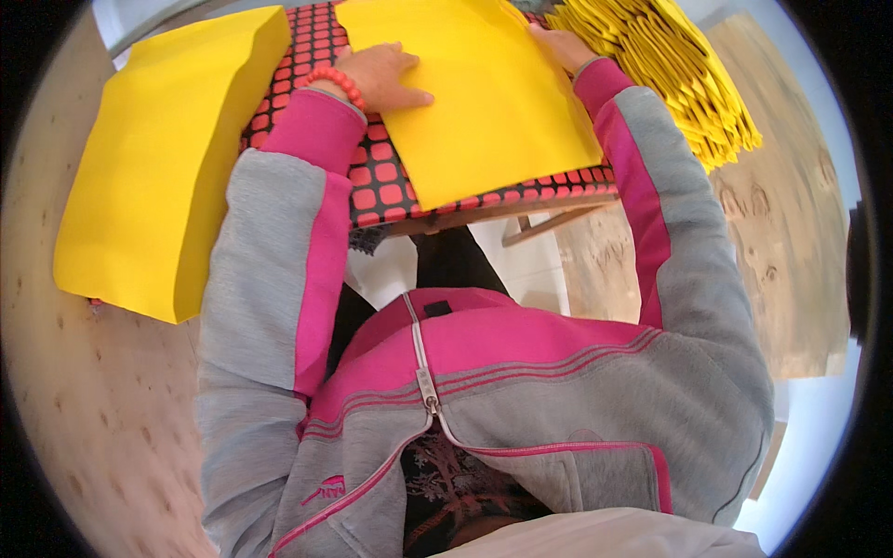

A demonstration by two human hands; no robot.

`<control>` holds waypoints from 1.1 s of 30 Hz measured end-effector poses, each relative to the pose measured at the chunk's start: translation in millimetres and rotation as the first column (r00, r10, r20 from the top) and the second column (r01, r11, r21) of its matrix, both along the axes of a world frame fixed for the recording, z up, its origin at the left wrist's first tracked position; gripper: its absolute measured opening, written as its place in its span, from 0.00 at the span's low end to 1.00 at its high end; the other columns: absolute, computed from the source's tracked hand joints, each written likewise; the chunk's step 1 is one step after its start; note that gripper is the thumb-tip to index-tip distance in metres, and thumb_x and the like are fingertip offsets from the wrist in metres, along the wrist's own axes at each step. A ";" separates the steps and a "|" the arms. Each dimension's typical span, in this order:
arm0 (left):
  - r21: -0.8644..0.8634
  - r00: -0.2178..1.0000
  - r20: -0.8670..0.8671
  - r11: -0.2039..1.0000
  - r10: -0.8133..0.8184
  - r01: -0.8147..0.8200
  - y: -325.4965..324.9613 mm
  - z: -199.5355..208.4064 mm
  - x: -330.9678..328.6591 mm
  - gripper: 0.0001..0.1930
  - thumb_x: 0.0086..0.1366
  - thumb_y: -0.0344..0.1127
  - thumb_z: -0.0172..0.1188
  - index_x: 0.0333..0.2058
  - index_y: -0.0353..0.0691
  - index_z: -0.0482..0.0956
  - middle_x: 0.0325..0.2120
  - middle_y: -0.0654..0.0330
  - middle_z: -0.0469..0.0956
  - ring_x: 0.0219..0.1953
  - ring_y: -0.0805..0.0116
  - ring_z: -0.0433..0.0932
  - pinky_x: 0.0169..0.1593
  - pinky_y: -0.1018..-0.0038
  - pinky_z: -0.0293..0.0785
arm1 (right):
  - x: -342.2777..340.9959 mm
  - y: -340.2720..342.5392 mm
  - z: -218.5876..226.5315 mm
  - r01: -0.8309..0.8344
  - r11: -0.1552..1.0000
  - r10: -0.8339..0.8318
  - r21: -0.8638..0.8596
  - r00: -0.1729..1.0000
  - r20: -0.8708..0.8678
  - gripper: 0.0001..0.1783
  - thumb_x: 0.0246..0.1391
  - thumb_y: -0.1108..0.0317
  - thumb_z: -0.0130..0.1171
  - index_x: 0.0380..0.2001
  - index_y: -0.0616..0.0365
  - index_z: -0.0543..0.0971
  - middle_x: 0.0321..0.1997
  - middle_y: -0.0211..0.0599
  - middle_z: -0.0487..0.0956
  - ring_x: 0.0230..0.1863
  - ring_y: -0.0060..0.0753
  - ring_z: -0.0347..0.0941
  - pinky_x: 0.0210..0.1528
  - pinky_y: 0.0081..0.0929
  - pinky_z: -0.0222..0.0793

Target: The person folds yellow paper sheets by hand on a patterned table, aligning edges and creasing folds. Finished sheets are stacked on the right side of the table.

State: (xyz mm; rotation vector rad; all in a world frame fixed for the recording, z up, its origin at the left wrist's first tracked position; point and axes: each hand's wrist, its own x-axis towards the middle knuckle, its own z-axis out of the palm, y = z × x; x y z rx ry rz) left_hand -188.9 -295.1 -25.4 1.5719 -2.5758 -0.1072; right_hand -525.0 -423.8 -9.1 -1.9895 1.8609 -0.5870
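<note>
Nearest you, your grey-and-pink jacket (pixel 521 335) is filling the view, sleeves extending forward. On your left, a thick yellow stack (pixel 158 158) is sitting beside your forearm; can't make out its separate layers. Ahead, a wooden table frame (pixel 539 223) is carrying a red-and-black cloth (pixel 377 177), and the yellow sheet (pixel 493 130) is lying flat on that, between your arms, slightly askew, its near edge just inside the table edge. Your left hand (pixel 377 79), with a red bead bracelet (pixel 339 82) at the wrist, is resting over the sheet's left edge, fingers and thumb spread apart, probably pinning it flat. Your right hand (pixel 562 46) is sitting at the opposite edge; fingertips aren't showing well, so can't tell whether it's pinching or just touching. Gripping wide like that is likely steadying both sides. Past your right wrist, a fanned pile of folded yellow pieces (pixel 679 74) is lying, presumably placed there for easy reach.
</note>
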 end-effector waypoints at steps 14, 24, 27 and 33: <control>-0.039 0.997 -0.077 0.999 0.014 -0.017 -3.8 -2.9 2.8 0.41 0.62 0.70 0.57 0.61 0.41 0.77 0.65 0.46 0.70 0.67 0.49 0.68 0.70 0.58 0.60 | -49.6 82.7 -0.7 -0.131 0.920 -0.068 0.370 0.876 0.478 0.18 0.67 0.58 0.58 0.43 0.65 0.81 0.38 0.41 0.86 0.33 0.32 0.84 0.37 0.34 0.81; 0.037 0.999 -0.008 0.998 0.054 -0.054 1.3 3.2 1.3 0.41 0.62 0.70 0.57 0.64 0.45 0.74 0.67 0.49 0.68 0.68 0.50 0.66 0.70 0.45 0.53 | -27.1 81.8 -3.1 -0.544 0.802 0.291 -0.248 0.718 -0.632 0.14 0.54 0.59 0.67 0.36 0.57 0.79 0.30 0.44 0.80 0.35 0.53 0.78 0.38 0.45 0.75; 0.046 0.999 -0.016 0.998 0.049 -0.048 3.3 4.1 2.0 0.41 0.62 0.69 0.57 0.63 0.44 0.75 0.65 0.50 0.70 0.67 0.52 0.68 0.69 0.45 0.54 | -31.9 53.0 28.4 -0.231 0.931 0.327 0.282 0.872 -0.365 0.19 0.56 0.51 0.69 0.37 0.57 0.81 0.26 0.31 0.75 0.26 0.35 0.75 0.29 0.36 0.74; 0.040 0.999 -0.026 0.998 0.047 -0.046 2.9 4.2 3.6 0.40 0.62 0.69 0.56 0.62 0.44 0.75 0.62 0.53 0.73 0.65 0.53 0.70 0.68 0.45 0.54 | -21.2 -7.7 27.5 -0.106 0.898 0.076 0.426 0.993 0.085 0.23 0.60 0.49 0.67 0.44 0.58 0.83 0.38 0.32 0.84 0.30 0.24 0.79 0.32 0.25 0.77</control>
